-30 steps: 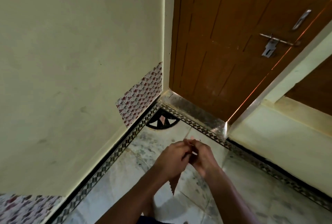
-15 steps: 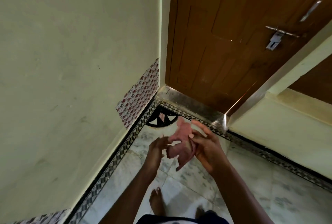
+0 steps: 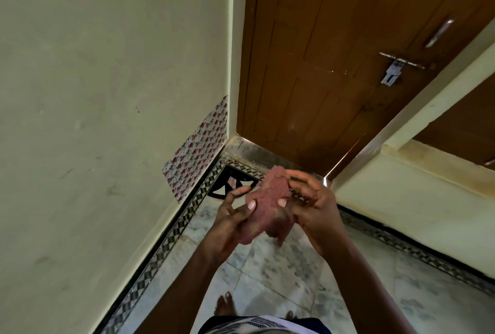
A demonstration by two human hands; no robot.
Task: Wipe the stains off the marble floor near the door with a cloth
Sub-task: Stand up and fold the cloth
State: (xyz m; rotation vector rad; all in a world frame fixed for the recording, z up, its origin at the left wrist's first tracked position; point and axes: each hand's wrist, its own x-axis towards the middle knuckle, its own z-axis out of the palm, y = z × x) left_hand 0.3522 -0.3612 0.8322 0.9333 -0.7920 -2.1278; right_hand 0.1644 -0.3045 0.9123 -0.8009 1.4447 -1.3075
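I hold one pink cloth (image 3: 270, 209) up in the air between my two hands, above the marble floor (image 3: 284, 272) and in front of the corner by the door (image 3: 334, 65). My left hand (image 3: 230, 223) cups it from below, thumb pressed onto its face and fingers curled beneath. My right hand (image 3: 313, 205) pinches its other edge, thumb on the front, fingers bent round the top. The cloth hangs crumpled, one ragged end dangling. One wooden door stands shut, carrying one metal latch (image 3: 393, 72). Two bare feet show below, the left foot (image 3: 225, 304) plainer than the other. One patterned border strip (image 3: 160, 248) runs along the wall (image 3: 107, 92).
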